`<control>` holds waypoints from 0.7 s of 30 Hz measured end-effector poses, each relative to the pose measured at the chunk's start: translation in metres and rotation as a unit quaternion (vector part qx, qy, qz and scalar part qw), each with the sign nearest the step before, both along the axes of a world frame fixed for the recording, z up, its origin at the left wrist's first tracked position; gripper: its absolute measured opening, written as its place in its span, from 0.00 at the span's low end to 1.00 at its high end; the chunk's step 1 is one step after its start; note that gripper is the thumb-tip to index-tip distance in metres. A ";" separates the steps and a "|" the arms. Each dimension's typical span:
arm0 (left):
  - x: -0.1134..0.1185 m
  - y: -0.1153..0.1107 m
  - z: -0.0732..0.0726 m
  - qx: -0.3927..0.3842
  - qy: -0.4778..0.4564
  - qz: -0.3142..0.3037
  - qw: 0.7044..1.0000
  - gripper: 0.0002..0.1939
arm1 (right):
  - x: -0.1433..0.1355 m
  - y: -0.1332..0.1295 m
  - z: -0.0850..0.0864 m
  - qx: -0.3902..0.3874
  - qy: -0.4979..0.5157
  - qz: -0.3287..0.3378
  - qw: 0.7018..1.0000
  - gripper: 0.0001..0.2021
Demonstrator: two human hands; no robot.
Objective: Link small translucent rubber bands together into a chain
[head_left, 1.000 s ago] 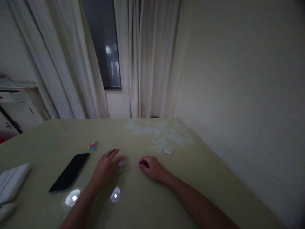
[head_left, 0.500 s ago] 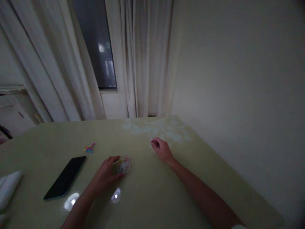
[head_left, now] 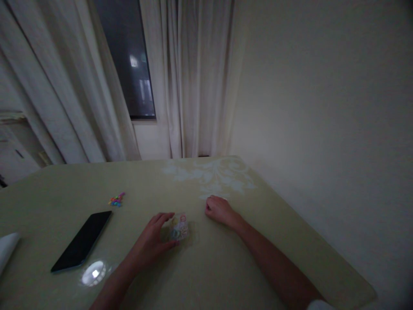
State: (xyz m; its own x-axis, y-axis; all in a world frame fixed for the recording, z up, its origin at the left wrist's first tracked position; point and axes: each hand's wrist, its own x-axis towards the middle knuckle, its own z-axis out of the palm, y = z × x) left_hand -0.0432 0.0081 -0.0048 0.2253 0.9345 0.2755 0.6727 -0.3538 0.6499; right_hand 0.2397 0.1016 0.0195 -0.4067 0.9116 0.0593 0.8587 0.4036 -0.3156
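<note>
Pale fabric curtains (head_left: 200,77) hang beyond your glossy yellow-green table (head_left: 232,271). Your left hand (head_left: 152,243) holds a small, clear, pastel-tinted plastic box (head_left: 180,227), just right of the palm, farther from the flat black phone (head_left: 82,241) than before. Your right hand (head_left: 221,209) curls closed; I can't tell whether around anything.

A phone (head_left: 82,241) lies on the table (head_left: 222,275), left of the container (head_left: 180,227).

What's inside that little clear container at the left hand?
Inside the clear container are small pieces, pinkish, yellowish and bluish-green, too blurred to identify. The left hand overlaps its edges, so whatever lies behind the fingers is hidden.
</note>
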 end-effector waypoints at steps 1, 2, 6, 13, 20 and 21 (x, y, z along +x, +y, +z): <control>0.002 -0.001 -0.002 -0.003 0.002 -0.005 1.000 0.31 | -0.003 -0.002 0.002 -0.004 0.018 0.012 1.000 0.03; 0.004 -0.001 -0.003 -0.006 0.004 -0.009 1.000 0.31 | -0.007 -0.005 0.005 -0.012 0.047 0.029 0.998 0.03; 0.011 -0.003 -0.010 -0.023 0.010 -0.018 1.000 0.34 | -0.029 -0.017 0.006 -0.046 0.186 0.109 0.975 0.03; 0.012 -0.002 -0.017 -0.028 -0.008 -0.028 0.999 0.35 | -0.035 -0.021 0.007 -0.017 0.245 0.121 0.962 0.01; 0.014 0.003 -0.028 -0.063 -0.044 -0.007 0.997 0.39 | -0.007 -0.026 0.051 0.028 0.257 0.099 0.961 0.10; 0.015 0.003 -0.028 -0.064 -0.048 -0.007 0.997 0.39 | 0.000 -0.025 0.054 0.024 0.226 0.099 0.969 0.10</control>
State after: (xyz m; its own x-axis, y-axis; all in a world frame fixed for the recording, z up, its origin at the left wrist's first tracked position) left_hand -0.0284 0.0109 -0.0330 0.2178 0.9603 0.1744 0.6012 -0.2728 0.7511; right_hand 0.2392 0.0766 0.0738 -0.4956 0.8107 0.3118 0.5414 0.5690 -0.6190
